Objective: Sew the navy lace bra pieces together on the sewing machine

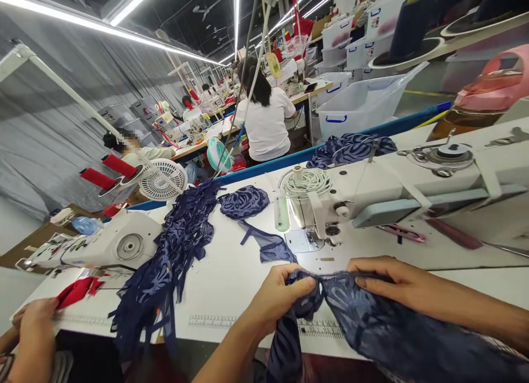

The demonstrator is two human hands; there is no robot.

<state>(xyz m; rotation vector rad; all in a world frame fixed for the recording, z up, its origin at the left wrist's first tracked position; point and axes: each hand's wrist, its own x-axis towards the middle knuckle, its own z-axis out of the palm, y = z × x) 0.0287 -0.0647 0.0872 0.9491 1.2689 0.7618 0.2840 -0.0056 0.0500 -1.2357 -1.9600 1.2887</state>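
Left hand (281, 296) pinches the navy lace fabric (351, 308) between thumb and fingers; right hand (392, 284) grips its upper edge farther right. The fabric is at the near edge of the white surface (231, 286), on the near side of the sewing machine (384, 176), apart from its presser foot (316, 241). Both ends hang toward the near side.

Handling judgement: the edge between the hands should be kept level and lightly taut, without stretching the lace. A small gap shows below that edge, so both layers there merit checking for alignment. The hanging length on the right is heavy enough to drag and needs support. A sheer navy piece (275, 249) lies against the left hand's far side; whether it is joined cannot be told. It should be kept from folding under.
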